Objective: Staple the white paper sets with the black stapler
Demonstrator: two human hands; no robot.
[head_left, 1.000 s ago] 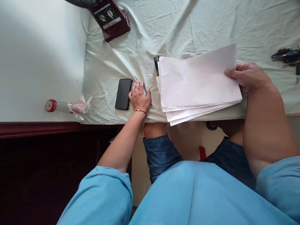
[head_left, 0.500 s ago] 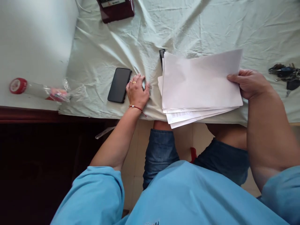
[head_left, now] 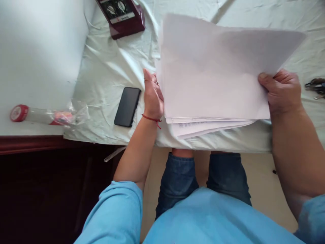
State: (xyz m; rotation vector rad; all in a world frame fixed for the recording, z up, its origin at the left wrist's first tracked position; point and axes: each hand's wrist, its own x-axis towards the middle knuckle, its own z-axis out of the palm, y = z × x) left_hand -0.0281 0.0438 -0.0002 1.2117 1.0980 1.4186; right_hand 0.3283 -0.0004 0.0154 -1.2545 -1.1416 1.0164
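A stack of white paper sheets [head_left: 215,74] is raised off the cloth, its sheets slightly fanned at the lower edge, where lines of print show. My right hand [head_left: 283,89] grips the stack at its right side, thumb on top and fingers underneath. My left hand [head_left: 153,95] stands on edge along the left side of the sheets, palm toward them. Its thumb points up and the fingers are stretched out, partly hidden by the paper. A black smartphone [head_left: 127,106] lies just left of that hand.
A pale green cloth [head_left: 101,78] covers the table. A dark red device with dials [head_left: 124,17] stands at the back left. A clear tube with a red cap [head_left: 38,114] lies at far left, and keys [head_left: 316,84] lie at far right.
The paper stack has been lifted and tilted toward me in my right hand. My left hand has moved right from beside the phone and turned on edge against the sheets.
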